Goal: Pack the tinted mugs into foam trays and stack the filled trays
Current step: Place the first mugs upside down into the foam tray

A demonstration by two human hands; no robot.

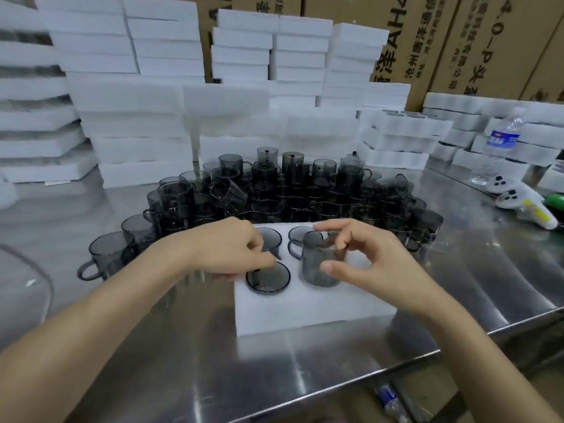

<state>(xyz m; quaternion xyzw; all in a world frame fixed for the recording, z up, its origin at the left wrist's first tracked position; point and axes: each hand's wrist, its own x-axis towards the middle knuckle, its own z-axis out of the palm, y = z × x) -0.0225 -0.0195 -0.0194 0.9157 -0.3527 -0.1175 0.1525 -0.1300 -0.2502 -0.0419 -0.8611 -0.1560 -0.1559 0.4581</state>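
A white foam tray (308, 312) lies on the steel table in front of me. Three smoky grey mugs sit sunk in its holes: one at the near left (268, 280), two at the back (271, 238) (300, 235). My left hand (227, 247) pinches the handle of the near-left mug. My right hand (360, 261) holds a fourth grey mug (319, 264) by its rim and side, upright and raised over the near-right part of the tray. Behind the tray stands a large crowd of loose tinted mugs (274, 190), some stacked.
Tall stacks of white foam trays (137, 123) line the back and left. Filled trays (399, 141) are piled at the right. A water bottle (497, 148), white controllers (515, 196) and cardboard boxes (476, 41) are at the right. The table edge (427, 352) runs near right.
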